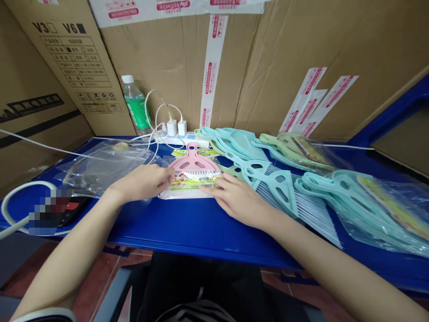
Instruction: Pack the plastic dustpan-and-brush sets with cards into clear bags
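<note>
A pink dustpan and brush set (192,158) lies flat in a clear plastic bag before me, its looped handle pointing away. Across its bristles sits a yellow-green printed label card (187,181). My left hand (145,182) is closed, with its curled fingers at the bag's left edge. On the right side, the thumb and fingers of my right hand (239,197) close on the bag and the label's edge. Right beside that hand lie loose light-blue brushes (278,185) with pale bristles. Several light-blue dustpans (243,141) are stacked behind them.
Bagged blue sets (368,205) and a bagged green set (301,150) lie to the right. Clear plastic bags (107,163) spread at left, near a dark device (72,212). A power strip (197,141), cables and a green-labelled bottle (136,107) stand against the cardboard (177,67) at the back.
</note>
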`<state>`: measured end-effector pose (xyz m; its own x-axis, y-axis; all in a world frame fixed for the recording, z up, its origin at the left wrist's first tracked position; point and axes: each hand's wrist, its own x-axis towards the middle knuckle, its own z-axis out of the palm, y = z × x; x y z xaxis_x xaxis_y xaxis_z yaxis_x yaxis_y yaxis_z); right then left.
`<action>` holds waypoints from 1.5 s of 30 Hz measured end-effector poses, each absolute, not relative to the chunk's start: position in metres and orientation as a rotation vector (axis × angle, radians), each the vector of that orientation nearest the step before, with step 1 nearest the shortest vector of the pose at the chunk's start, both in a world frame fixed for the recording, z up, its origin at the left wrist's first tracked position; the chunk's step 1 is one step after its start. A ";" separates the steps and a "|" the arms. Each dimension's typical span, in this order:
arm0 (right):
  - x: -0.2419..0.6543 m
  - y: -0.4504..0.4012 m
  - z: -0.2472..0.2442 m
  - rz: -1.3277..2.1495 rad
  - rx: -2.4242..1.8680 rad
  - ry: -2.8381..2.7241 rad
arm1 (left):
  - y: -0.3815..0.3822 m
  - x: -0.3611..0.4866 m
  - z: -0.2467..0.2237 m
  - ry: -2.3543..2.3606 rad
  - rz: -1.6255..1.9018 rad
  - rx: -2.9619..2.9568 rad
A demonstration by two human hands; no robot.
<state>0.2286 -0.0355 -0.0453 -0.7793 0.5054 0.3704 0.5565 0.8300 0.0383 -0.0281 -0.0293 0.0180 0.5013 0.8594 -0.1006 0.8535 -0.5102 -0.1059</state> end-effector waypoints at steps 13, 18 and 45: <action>0.228 -0.037 -0.046 -0.270 -0.812 -2.682 | -0.031 -0.020 0.007 -1.088 0.208 -2.926; 0.227 -0.037 -0.046 -0.262 -0.841 -2.677 | -0.032 -0.016 0.004 -1.093 0.235 -2.879; 0.235 -0.042 -0.025 -0.158 -1.266 -2.572 | -0.030 -0.040 0.023 -1.458 0.172 -2.878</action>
<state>0.2349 -0.0423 -0.0247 -0.5816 0.7611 0.2873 0.7905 0.6121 -0.0214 -0.0400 -0.0301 0.0228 0.5878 0.7977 -0.1348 0.8072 -0.5894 0.0319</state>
